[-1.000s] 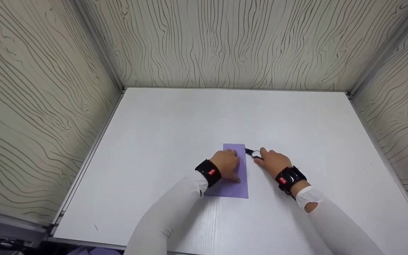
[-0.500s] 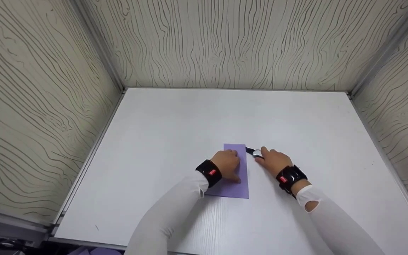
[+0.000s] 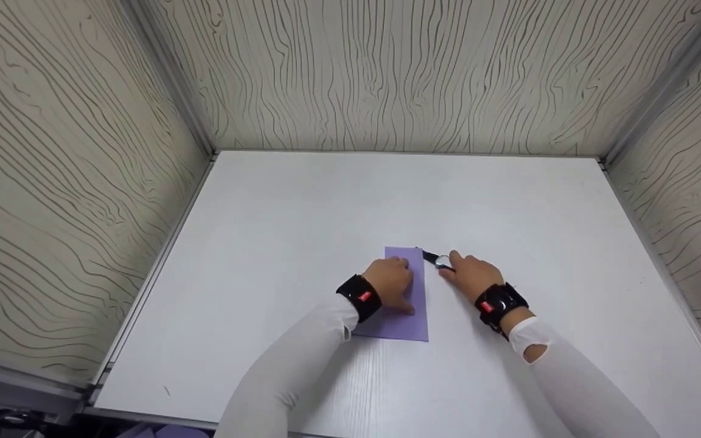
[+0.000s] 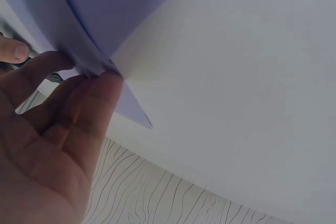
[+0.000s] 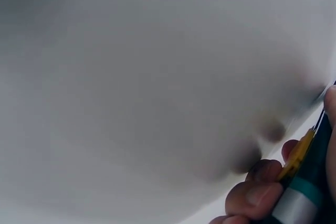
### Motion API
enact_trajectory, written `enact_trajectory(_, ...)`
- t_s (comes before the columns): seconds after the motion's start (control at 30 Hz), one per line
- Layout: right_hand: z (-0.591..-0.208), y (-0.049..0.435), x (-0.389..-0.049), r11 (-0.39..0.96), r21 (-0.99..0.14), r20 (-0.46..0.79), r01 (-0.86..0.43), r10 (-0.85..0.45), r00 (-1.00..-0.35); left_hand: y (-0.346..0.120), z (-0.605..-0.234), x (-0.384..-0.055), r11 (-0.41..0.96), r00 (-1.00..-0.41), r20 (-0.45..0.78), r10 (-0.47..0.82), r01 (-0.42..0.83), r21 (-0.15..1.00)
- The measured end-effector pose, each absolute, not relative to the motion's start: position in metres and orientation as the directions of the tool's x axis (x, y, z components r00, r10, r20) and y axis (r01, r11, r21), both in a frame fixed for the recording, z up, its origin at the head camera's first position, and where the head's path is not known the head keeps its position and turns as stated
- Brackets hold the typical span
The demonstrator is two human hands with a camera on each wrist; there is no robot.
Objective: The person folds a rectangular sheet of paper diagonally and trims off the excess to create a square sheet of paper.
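Observation:
A folded sheet of purple paper [image 3: 408,325] lies on the white table; its layers stand slightly apart in the left wrist view. My left hand [image 3: 389,282] rests on the paper, fingertips pressing it and thumb spread toward the near edge. My right hand [image 3: 473,278] grips a utility knife [image 3: 443,262] with a dark blade. In the right wrist view, the knife's handle [image 5: 314,169] is dark teal and grey with a yellow slider. At the paper's far right corner, part of the blade is covered by paper, and a dark tip shows at the far edge.
The white tabletop [image 3: 289,225] is bounded by wood-patterned panels [image 3: 356,73] at the back and both sides. Purple pieces [image 3: 171,431] and dark items [image 3: 13,420] sit below the table's front left edge. A small dark mark [image 3: 167,390] lies near that corner.
The knife has shifted slightly, from its blade end meeting the paper's right edge to its tip showing at the far edge. My left hand and the paper have hardly moved.

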State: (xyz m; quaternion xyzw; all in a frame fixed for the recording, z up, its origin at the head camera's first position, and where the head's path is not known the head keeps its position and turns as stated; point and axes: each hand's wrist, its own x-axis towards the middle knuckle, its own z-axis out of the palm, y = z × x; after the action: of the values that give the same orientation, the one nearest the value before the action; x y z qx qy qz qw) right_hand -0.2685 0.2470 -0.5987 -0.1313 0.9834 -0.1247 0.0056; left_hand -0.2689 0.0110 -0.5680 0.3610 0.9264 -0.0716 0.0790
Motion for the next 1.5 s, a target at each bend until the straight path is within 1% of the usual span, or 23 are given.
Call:
enact_trajectory(0.27,-0.599,0.249,-0.268,0.939,-0.232,0.046,-0.254,-0.250,-0.967,0.014,-0.566,-0.269,0.713,-0.717,-0.184,0.673,0.694,-0.098)
enact_trajectory(0.43,-0.593,0.249,-0.269,0.935,-0.245,0.044,-0.255,-0.252,-0.967,0.015,-0.565,-0.269,0.716,-0.715,-0.194,0.672,0.694,-0.079)
enact_trajectory(0.63,-0.591,0.261,-0.267,0.944,-0.244,0.046,-0.223,-0.218,-0.975,0.015,-0.564,-0.269,0.722,-0.721,-0.189,0.667,0.688,-0.079)
enact_trajectory(0.73,-0.592,0.268,-0.268,0.943,-0.259,0.028,-0.207,-0.207,-0.978,0.015,-0.566,-0.269,0.721,-0.721,-0.190,0.667,0.688,-0.081)
enact_trajectory(0.87,-0.593,0.274,-0.269,0.936,-0.313,-0.027,-0.161,-0.178,-0.984,0.015,-0.569,-0.268,0.725,-0.721,-0.202,0.663,0.685,-0.066)
enact_trajectory(1.03,-0.590,0.283,-0.266,0.921,-0.376,-0.083,-0.099,-0.140,-0.987,0.014,-0.573,-0.271,0.747,-0.730,-0.215,0.649,0.665,-0.007)
enact_trajectory(1.13,-0.588,0.290,-0.264,0.911,-0.407,-0.086,-0.070,-0.114,-0.990,0.012,-0.575,-0.274,0.753,-0.732,-0.208,0.649,0.657,0.036)
enact_trajectory(1.3,-0.583,0.308,-0.264,0.858,-0.512,-0.110,0.033,-0.028,-0.994,0.008,-0.575,-0.279,0.746,-0.724,-0.188,0.664,0.655,0.117)
enact_trajectory(1.4,-0.581,0.324,-0.265,0.821,-0.563,-0.113,0.092,0.034,-0.993,0.007,-0.577,-0.280,0.743,-0.722,-0.175,0.669,0.658,0.127)
enact_trajectory(1.5,-0.581,0.339,-0.265,0.800,-0.589,-0.077,0.115,0.086,-0.993,0.007,-0.578,-0.280,0.737,-0.719,-0.161,0.676,0.667,0.114)
